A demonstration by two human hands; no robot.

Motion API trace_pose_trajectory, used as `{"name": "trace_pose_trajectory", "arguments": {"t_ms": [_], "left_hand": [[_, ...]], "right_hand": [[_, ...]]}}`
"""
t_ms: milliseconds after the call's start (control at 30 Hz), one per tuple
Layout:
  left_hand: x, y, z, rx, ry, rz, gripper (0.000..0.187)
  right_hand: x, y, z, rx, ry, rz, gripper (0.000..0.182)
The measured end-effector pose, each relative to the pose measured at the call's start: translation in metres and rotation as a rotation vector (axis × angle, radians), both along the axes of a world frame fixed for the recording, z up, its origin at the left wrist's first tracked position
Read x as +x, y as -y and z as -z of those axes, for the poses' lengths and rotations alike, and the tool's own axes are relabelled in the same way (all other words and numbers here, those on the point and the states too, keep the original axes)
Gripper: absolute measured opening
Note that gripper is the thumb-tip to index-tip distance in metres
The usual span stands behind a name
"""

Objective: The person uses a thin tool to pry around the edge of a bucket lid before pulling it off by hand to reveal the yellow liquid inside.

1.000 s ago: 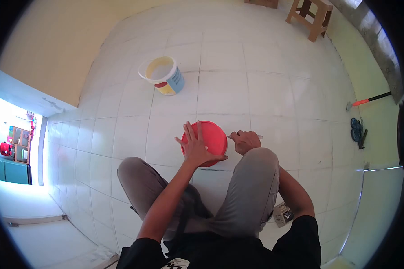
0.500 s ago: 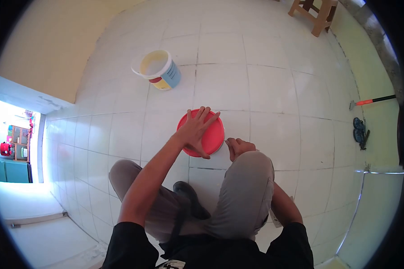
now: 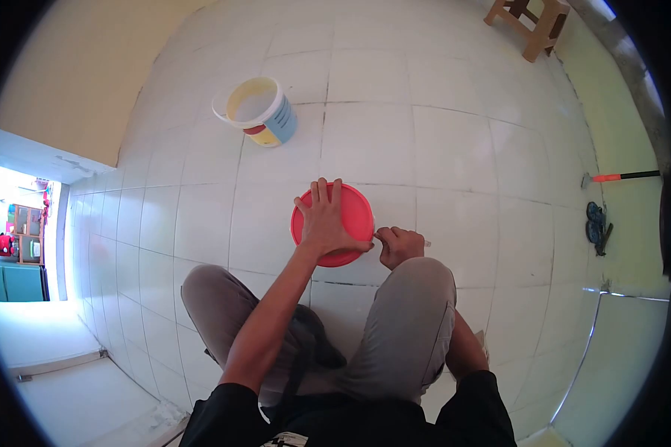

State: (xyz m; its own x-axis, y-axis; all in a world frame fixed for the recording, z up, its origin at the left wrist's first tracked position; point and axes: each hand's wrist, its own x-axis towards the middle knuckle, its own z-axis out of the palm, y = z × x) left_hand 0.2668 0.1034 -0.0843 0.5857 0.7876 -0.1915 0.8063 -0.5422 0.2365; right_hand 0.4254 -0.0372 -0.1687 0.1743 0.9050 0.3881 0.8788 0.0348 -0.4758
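A round red lid (image 3: 356, 216) with a pale rim shows between my knees, over the tiled floor. My left hand (image 3: 325, 222) lies spread across it, fingertips at the far rim and thumb reaching to the right edge. Just right of the lid, my right hand (image 3: 399, 246) is closed around a slim tool (image 3: 427, 243). Only the tool's pale end sticks out past the fist; its kind is hidden by the fingers. The thumb and forefinger of that hand come right up to the lid's rim.
Ahead to the left stands a white paint bucket (image 3: 265, 112) with a blue and yellow label. A brown stool (image 3: 533, 26) is at the far right. Along the right wall lie a red-and-black handled tool (image 3: 619, 176) and dark sandals (image 3: 595, 223).
My left hand has turned on the lid, its fingers now pointing forward and its thumb at the right rim. My right hand stays beside the rim, with the tool's pale end now showing.
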Motion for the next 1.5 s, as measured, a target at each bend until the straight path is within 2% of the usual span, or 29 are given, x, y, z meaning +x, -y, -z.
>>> {"name": "trace_pose_trajectory", "arguments": {"t_ms": [233,333,367,600,700,800,900,1000,1100,1200,1300,1400,1500], "left_hand": [[-0.001,0.0,0.006,0.002,0.013,0.018,0.153],[0.0,-0.008,0.0,-0.003,0.005,0.027,0.153],[-0.001,-0.002,0.002,-0.037,-0.002,0.035,0.153],[0.002,0.01,0.014,0.152,0.066,-0.03,0.152],[0.004,0.004,0.001,0.001,-0.01,-0.028,0.149],[0.0,-0.006,-0.008,-0.041,-0.07,0.078,0.145],[-0.014,-0.01,-0.007,-0.023,-0.018,0.273,0.14],[-0.028,-0.011,-0.008,0.005,-0.019,0.518,0.145],[-0.034,-0.008,-0.008,-0.019,0.077,0.569,0.152],[-0.026,0.016,0.004,0.079,0.064,0.108,0.158],[-0.021,0.031,0.009,0.15,0.067,-0.056,0.156],[-0.015,0.025,0.002,0.003,0.013,-0.092,0.152],[-0.016,0.023,0.0,-0.003,0.024,-0.091,0.146]], "right_hand": [[0.052,-0.057,-0.007,0.11,-0.059,-0.078,0.005],[0.075,-0.071,-0.018,0.035,-0.007,-0.302,0.003],[0.072,-0.067,-0.019,0.008,-0.011,-0.291,0.003],[0.067,-0.063,-0.023,-0.008,-0.075,-0.254,0.002],[0.067,-0.062,-0.02,0.005,-0.088,-0.244,0.001],[0.056,-0.052,-0.021,-0.026,-0.065,-0.208,0.001],[0.029,-0.024,-0.016,-0.067,-0.051,-0.089,0.003],[0.001,0.009,-0.013,-0.111,-0.102,-0.013,0.004],[-0.007,0.025,-0.019,-0.136,-0.129,-0.001,0.006],[-0.009,0.029,-0.018,-0.128,-0.109,0.008,0.007],[-0.006,0.025,-0.013,-0.098,-0.097,0.001,0.005],[0.004,0.017,-0.009,-0.057,-0.063,-0.059,0.004],[0.021,-0.002,-0.005,-0.028,-0.032,-0.175,0.006]]}}
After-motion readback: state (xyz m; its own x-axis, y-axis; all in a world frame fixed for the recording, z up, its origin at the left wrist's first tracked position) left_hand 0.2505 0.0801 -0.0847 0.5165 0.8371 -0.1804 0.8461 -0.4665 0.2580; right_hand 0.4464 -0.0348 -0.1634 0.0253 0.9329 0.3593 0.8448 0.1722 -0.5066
